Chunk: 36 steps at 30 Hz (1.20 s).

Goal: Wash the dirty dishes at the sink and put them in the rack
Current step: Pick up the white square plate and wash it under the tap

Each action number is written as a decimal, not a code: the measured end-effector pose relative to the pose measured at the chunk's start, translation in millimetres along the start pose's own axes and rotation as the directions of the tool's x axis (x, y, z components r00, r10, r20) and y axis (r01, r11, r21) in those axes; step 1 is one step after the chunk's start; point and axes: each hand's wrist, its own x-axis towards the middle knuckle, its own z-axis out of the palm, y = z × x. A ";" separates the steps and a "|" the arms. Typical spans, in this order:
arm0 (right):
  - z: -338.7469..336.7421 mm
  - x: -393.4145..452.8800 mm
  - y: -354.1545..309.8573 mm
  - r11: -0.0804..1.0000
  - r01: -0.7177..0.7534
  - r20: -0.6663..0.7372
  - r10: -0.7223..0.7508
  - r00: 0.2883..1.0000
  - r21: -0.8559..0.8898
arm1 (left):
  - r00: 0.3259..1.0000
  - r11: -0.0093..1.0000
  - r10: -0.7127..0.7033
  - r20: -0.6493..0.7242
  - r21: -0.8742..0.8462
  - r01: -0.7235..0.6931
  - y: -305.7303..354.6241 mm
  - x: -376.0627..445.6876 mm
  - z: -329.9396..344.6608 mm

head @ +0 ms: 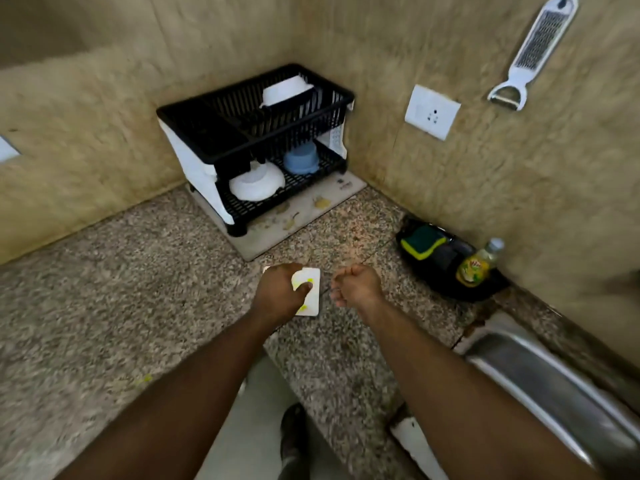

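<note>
While my left hand [278, 292] grips the small white dish [308, 292], thumb curled over its top face and fingers under its left edge, the dish sits low over the speckled table [138, 289], near the middle of the view. Yellow smears show on the dish by my thumb and at its near corner. My right hand [356, 285] is just beside the dish, apart from it, fingers curled loosely; something thin and dark runs from its fingertips toward the dish, can't tell what, or whether it's pinched.

Behind the dish, black two-tier rack [256, 133] in the wall corner, standing on a stained mat [304, 216]. Top tier: white bowl [285, 90], upturned. Bottom tier: white bowl [257, 183] at left, blue cup [301, 159] at right, both upside down.

Right of my hands, against the wall, black tray [446, 261] with a green-and-yellow sponge [422, 242] and a soap bottle [479, 263] on it. Steel sink [554, 386] rim at lower right. On the wall: white socket [432, 112], white grater-peeler [535, 51] hanging. Shoe [292, 434] and floor visible between my forearms.
</note>
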 end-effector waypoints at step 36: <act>-314.0 -169.7 116.9 0.988 0.006 -0.490 0.071 0.869 0.155 | 0.924 0.792 0.114 0.366 -0.594 0.137 227.3 -83.9 192.5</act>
